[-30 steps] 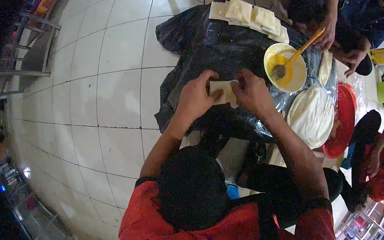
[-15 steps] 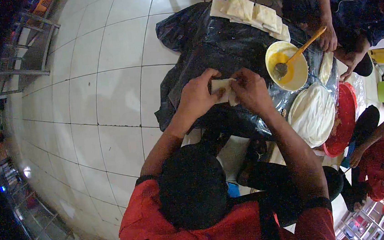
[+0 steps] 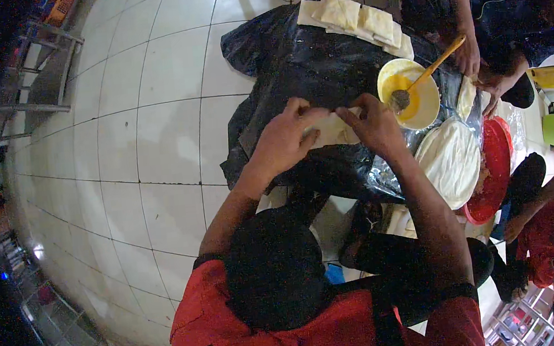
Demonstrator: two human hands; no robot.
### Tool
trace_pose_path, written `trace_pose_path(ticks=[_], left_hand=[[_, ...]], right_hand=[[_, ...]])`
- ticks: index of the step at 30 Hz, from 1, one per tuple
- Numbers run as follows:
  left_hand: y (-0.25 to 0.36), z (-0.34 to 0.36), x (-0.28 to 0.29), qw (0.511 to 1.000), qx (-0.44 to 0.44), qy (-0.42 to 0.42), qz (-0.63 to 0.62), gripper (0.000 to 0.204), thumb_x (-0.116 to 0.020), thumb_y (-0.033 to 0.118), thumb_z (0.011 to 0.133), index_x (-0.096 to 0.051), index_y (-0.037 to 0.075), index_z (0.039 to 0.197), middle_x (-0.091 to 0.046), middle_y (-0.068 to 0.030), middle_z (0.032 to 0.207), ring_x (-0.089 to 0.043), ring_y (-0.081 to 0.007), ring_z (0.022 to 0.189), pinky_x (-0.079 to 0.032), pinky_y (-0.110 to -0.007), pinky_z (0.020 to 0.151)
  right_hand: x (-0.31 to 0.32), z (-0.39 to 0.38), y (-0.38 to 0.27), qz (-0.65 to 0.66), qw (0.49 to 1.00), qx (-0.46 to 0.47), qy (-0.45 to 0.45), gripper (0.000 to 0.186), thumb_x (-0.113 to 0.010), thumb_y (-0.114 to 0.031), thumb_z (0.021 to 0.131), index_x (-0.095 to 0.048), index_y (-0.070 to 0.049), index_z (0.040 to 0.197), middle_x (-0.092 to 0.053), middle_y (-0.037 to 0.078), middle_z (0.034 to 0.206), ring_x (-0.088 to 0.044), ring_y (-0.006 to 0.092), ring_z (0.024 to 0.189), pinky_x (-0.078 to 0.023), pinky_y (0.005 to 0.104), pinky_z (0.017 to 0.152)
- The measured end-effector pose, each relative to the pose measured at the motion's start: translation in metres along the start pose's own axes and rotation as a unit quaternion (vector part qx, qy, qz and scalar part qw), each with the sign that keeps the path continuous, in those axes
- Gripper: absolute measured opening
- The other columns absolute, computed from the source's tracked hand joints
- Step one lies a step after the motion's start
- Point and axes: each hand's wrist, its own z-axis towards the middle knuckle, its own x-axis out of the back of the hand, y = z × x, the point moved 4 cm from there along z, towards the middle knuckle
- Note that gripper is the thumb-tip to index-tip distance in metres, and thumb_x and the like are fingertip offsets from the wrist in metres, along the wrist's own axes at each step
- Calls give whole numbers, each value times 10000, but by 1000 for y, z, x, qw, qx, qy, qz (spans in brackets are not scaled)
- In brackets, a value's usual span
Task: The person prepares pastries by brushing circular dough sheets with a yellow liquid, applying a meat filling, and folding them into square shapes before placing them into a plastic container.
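Observation:
Over the black plastic sheet (image 3: 274, 68), a pale, thin piece of dough (image 3: 330, 131) stretches between my two hands. My left hand (image 3: 283, 141) grips its left edge between thumb and fingers. My right hand (image 3: 379, 130) pinches the right side, fingertips bent down onto it. Beyond my right hand stands a white bowl (image 3: 435, 108) of yellow liquid, with a ladle (image 3: 437, 65) with a wooden handle resting in it. Right of my right forearm lies a stack of round white dough sheets (image 3: 449, 164). Part of the dough in my hands is hidden by my fingers.
Several folded square dough pieces (image 3: 342, 14) lie at the far edge of the plastic. Across from me, another person's hands (image 3: 470, 57) work by a long dough strip (image 3: 467, 97). A red basin (image 3: 498, 173) stands at the right, near another person in red (image 3: 552, 234).
My hands have drawn farther apart, the right one moving rightward. The dough between them now shows wider and more spread out than before.

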Motion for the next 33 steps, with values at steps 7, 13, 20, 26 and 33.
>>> trace_pose_path(ticks=[7,13,20,26,33], left_hand=[[5,9,-5,980,-130,-83,124,328,-658,92,843,-713,143,1161,-496,-167,1338,-647,-364,1078,-535,-452,950],[2,11,-9,973,-153,-93,143,257,-664,111,835,-728,89,1083,-494,-176,1338,-642,-360,1095,-526,-449,970],[-10,11,1,993,-101,-62,-18,350,-705,93,825,-624,77,1165,-470,-176,1325,-602,-395,1127,-517,-471,956],[-10,6,0,997,-65,14,-48,425,-722,83,812,-599,94,1219,-466,-166,1325,-623,-404,1068,-520,-471,936],[-12,3,-5,988,-151,17,3,284,-709,85,838,-671,98,1119,-469,-158,1337,-635,-370,1037,-524,-449,906]], right_hand=[[-6,-6,9,25,999,2,28,257,-700,-183,885,-641,7,1048,-696,193,882,-696,299,784,-537,394,713],[-9,-11,6,71,995,24,64,235,-684,-148,905,-638,7,1075,-707,194,907,-708,291,816,-546,381,733],[-12,-17,-26,84,996,20,35,247,-656,-174,939,-633,-1,1114,-712,193,891,-713,291,785,-554,390,723],[-20,-22,-37,99,995,27,11,219,-587,-176,962,-628,-10,1098,-711,233,929,-706,403,865,-556,481,745],[-20,-24,-22,215,976,-17,-12,220,-579,-117,967,-644,14,1132,-716,203,1034,-720,294,920,-555,381,805]])
